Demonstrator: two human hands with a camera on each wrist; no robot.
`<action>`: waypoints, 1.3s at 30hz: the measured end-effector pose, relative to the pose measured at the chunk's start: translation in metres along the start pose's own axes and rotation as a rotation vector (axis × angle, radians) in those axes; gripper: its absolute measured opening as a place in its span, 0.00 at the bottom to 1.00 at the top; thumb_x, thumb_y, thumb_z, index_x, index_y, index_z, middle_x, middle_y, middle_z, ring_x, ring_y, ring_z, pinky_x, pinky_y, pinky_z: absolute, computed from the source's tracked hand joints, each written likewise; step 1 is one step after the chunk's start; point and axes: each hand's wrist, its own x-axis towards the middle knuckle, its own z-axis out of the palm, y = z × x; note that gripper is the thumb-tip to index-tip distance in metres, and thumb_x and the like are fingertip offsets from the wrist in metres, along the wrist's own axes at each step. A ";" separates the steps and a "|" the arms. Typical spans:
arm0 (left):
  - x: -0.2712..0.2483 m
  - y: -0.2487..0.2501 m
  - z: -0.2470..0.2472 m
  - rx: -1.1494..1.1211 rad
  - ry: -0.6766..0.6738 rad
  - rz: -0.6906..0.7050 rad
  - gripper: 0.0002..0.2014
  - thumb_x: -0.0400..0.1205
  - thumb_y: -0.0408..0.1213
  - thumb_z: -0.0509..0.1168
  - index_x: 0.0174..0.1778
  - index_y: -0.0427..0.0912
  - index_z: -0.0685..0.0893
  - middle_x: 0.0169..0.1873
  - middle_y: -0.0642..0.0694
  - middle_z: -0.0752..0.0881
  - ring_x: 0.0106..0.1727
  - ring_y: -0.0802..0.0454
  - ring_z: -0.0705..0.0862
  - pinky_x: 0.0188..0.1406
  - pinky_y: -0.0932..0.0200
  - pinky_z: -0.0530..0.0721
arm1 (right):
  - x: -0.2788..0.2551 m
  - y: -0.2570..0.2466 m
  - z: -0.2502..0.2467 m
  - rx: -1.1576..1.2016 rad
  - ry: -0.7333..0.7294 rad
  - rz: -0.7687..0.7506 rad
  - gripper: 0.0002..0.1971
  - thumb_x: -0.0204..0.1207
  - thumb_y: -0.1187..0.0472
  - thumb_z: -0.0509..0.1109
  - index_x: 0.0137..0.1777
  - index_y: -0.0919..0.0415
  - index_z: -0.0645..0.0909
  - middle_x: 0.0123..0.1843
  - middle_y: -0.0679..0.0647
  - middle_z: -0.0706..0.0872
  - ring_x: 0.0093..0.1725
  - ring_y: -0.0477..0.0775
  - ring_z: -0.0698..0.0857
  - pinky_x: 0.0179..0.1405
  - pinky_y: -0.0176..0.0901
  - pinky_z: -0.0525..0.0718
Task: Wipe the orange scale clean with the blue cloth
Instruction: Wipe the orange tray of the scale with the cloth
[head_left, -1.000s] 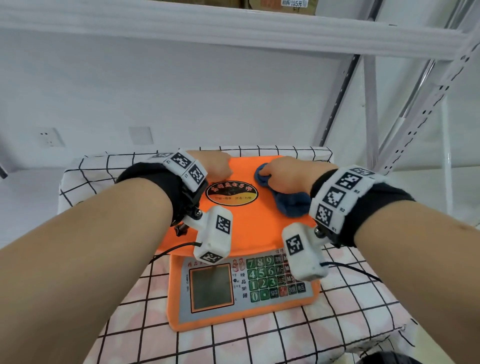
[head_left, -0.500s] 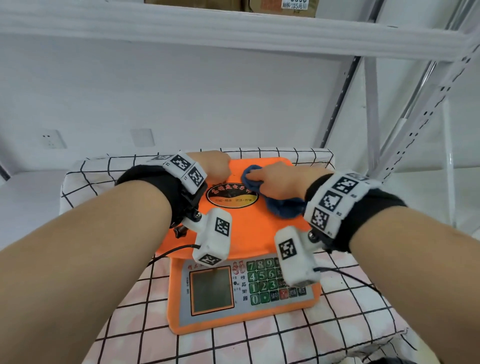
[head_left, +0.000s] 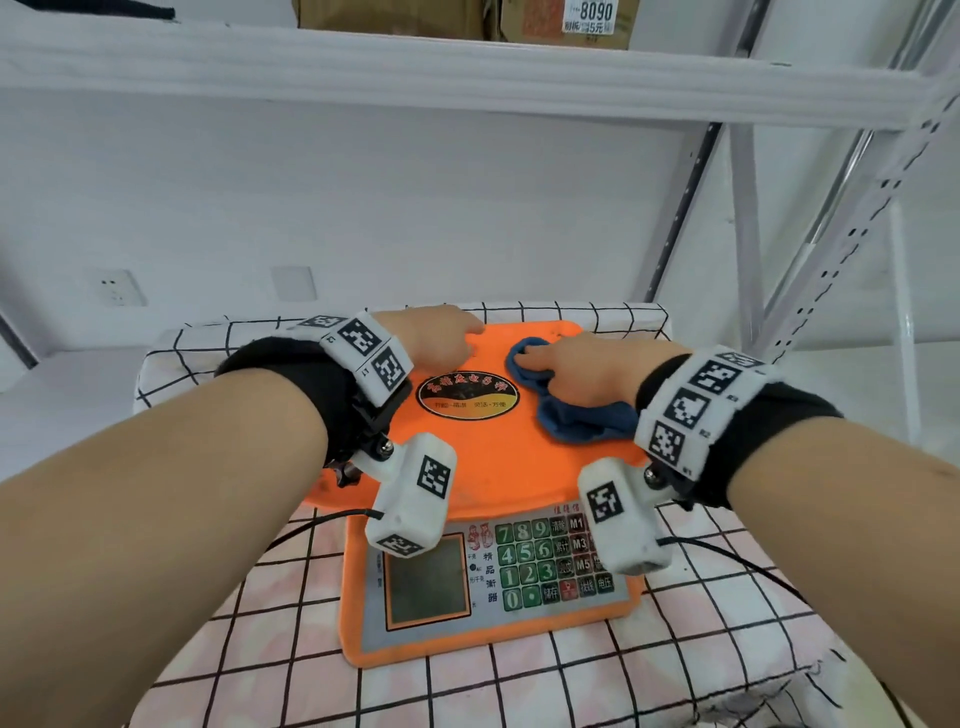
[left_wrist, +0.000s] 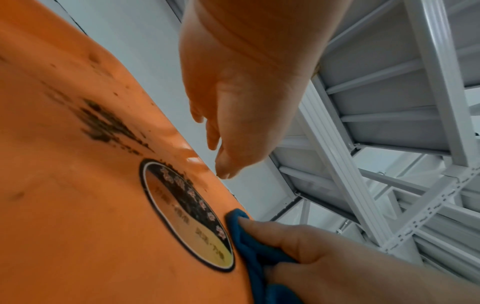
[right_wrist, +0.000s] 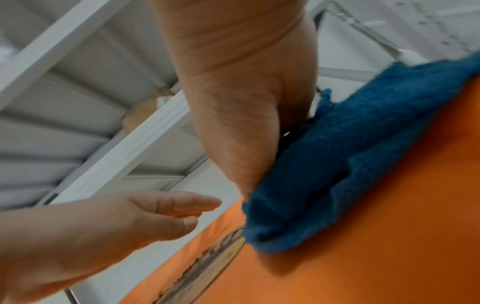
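Observation:
The orange scale (head_left: 498, 467) stands on a checked tablecloth, its keypad and display facing me. My right hand (head_left: 535, 358) grips the bunched blue cloth (head_left: 587, 423) and presses it on the platter, just right of the oval sticker (head_left: 467, 397). The left wrist view shows the cloth (left_wrist: 249, 246) beside the sticker and dark grime (left_wrist: 103, 123) smeared on the platter. My left hand (head_left: 467, 338) lies with relaxed fingers (left_wrist: 226, 164) at the platter's far left edge and holds nothing. In the right wrist view the right hand (right_wrist: 246, 133) pinches the cloth (right_wrist: 337, 164).
The scale sits on a small table with a pink-and-white checked cover (head_left: 571, 675). A white metal shelf (head_left: 467, 73) with cardboard boxes hangs overhead, and its perforated uprights (head_left: 748, 260) stand close on the right. A white wall with a socket (head_left: 117, 286) is behind.
My right hand slid the blue cloth left across the platter toward the oval sticker, then back a little to the right. My left hand stayed at the far left edge.

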 end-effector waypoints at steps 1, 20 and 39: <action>-0.001 0.002 0.000 0.007 -0.009 0.022 0.22 0.88 0.40 0.52 0.80 0.48 0.64 0.81 0.46 0.64 0.80 0.46 0.63 0.79 0.47 0.61 | -0.004 0.004 0.004 0.066 0.014 -0.035 0.16 0.81 0.70 0.53 0.56 0.49 0.75 0.44 0.49 0.74 0.47 0.52 0.71 0.34 0.30 0.66; -0.032 0.040 0.010 0.033 0.017 0.009 0.22 0.87 0.31 0.51 0.77 0.48 0.71 0.79 0.46 0.66 0.78 0.47 0.67 0.72 0.57 0.65 | -0.054 -0.004 0.022 0.199 0.079 -0.039 0.10 0.78 0.71 0.53 0.37 0.59 0.65 0.30 0.49 0.65 0.31 0.48 0.65 0.27 0.33 0.61; 0.009 0.049 -0.009 0.154 0.000 -0.026 0.29 0.86 0.49 0.58 0.81 0.42 0.61 0.80 0.45 0.65 0.78 0.46 0.68 0.72 0.52 0.67 | -0.034 0.027 0.006 -0.135 -0.010 0.125 0.10 0.82 0.59 0.52 0.52 0.59 0.74 0.42 0.52 0.78 0.45 0.55 0.76 0.42 0.43 0.70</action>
